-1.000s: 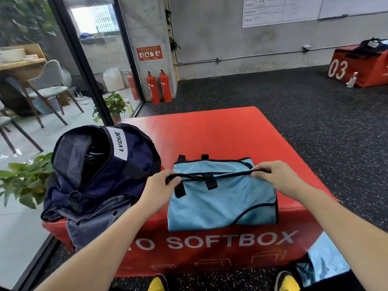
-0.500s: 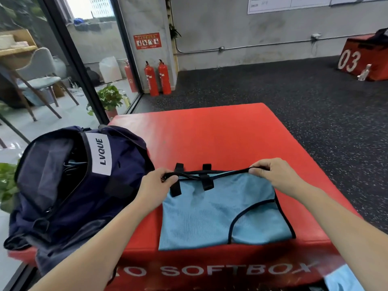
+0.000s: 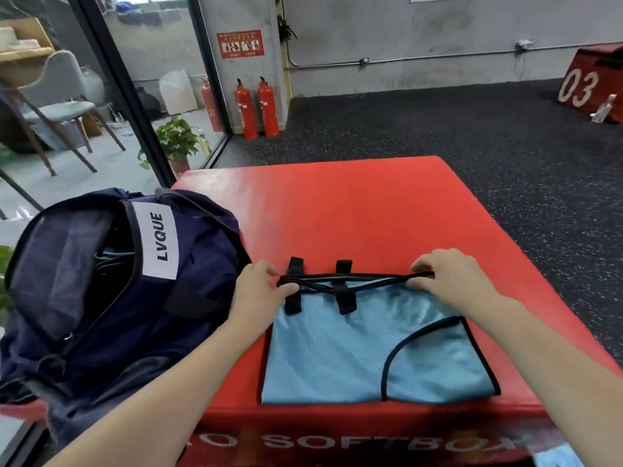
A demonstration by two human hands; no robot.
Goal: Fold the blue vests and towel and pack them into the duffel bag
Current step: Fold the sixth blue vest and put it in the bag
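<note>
A light blue vest [image 3: 350, 352] with black trim lies folded flat on the red soft box [image 3: 354, 214], near its front edge. My left hand [image 3: 259, 291] pinches the left end of the vest's black-edged top border. My right hand [image 3: 448, 281] pinches the right end of the same border. The navy duffel bag [image 3: 111, 298], labelled LVQUE, sits on the box's left side, right beside my left hand. Its top is unzipped and a bit of light blue fabric [image 3: 113, 256] shows inside.
Another light blue cloth [image 3: 556, 458] hangs below the box's front right corner. A glass wall [image 3: 135, 96] with a potted plant [image 3: 177, 139] stands to the left. Two fire extinguishers [image 3: 258, 109] stand at the back wall. A second red box [image 3: 596, 85] sits far right on the dark floor.
The view has tilted down and moved closer. Both hands carried the vest's top border slightly away from me and stretched it flatter on the box.
</note>
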